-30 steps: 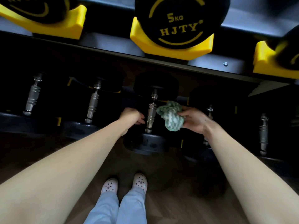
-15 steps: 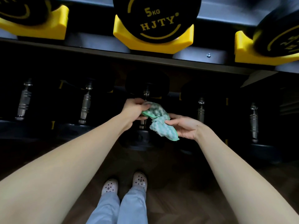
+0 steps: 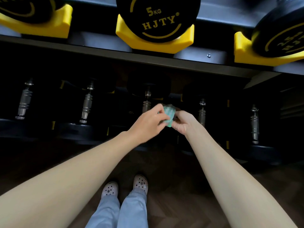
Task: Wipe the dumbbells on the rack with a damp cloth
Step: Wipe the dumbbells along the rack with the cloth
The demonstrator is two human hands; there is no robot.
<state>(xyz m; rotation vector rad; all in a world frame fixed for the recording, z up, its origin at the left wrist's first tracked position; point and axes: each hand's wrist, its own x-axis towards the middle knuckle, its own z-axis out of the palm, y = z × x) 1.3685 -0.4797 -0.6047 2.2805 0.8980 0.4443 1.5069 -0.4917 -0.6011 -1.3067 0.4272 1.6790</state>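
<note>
1. Two tiers of a dark rack [image 3: 148,60] fill the upper view. The upper tier carries three black dumbbells in yellow cradles [image 3: 154,41]; the middle one, the 5 kg dumbbell [image 3: 158,15], reads "5KG HJTY". One bolt [image 3: 209,55] sits in the shelf's front rail.
2. Five chrome handles show on the shadowed lower tier. The third handle [image 3: 146,102] lies just left of the hands, the fourth handle [image 3: 202,111] just right of them.
3. Floor [image 3: 181,203]: dark herringbone wood, running under the rack and under the person's pale perforated clogs [image 3: 109,190] and light blue trousers [image 3: 118,211].
4. Edges and room: the upper shelf's front edge overhangs the lower tier, above the hands and apart from them. Open floor lies between the feet and the rack's base. Dark gaps separate the handles.
5. Cloth [image 3: 168,115]: green and white, bunched small, held in front of the lower tier between the third and fourth handles. Whether it touches a dumbbell cannot be told.
6. Left hand [image 3: 148,124]: fingers curled over the cloth's left side, gripping it. Right hand [image 3: 184,122]: fingers and thumb curled round its right side, gripping it.
7. Change: a second ago the left hand rested beside the third handle and the right alone held the cloth. Half a second ago the cloth hung loose across the right palm. Now both hands meet on it.
</note>
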